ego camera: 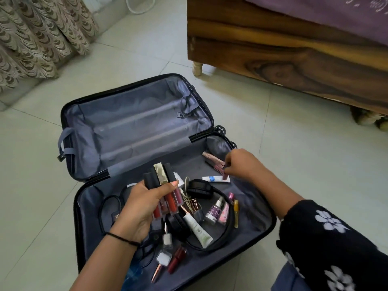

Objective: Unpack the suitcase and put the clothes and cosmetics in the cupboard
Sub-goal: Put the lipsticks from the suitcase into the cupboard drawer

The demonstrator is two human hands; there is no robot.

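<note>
A dark suitcase (69, 120) lies open on the floor, its far half holding nothing. In the near half lie loose cosmetics: a white-green tube (196, 227), small purple and pink bottles (216, 211), nail polish (167, 240), a red lipstick (176, 259) and black headphones (199, 189). My left hand (140, 208) grips a bunch of lip gloss tubes (165, 185) above the near half. My right hand (241, 164) pinches a small dark-red lip gloss (225, 175) at the far right corner, next to two pink tubes (213, 161) and a white-blue tube (215, 179).
A wooden bed frame (283, 53) with turned legs stands at the back right, close to the suitcase wheels (220, 129). A patterned curtain (35, 38) hangs at the back left. Pale tiled floor surrounds the case. Black cables lie in the near half's left side.
</note>
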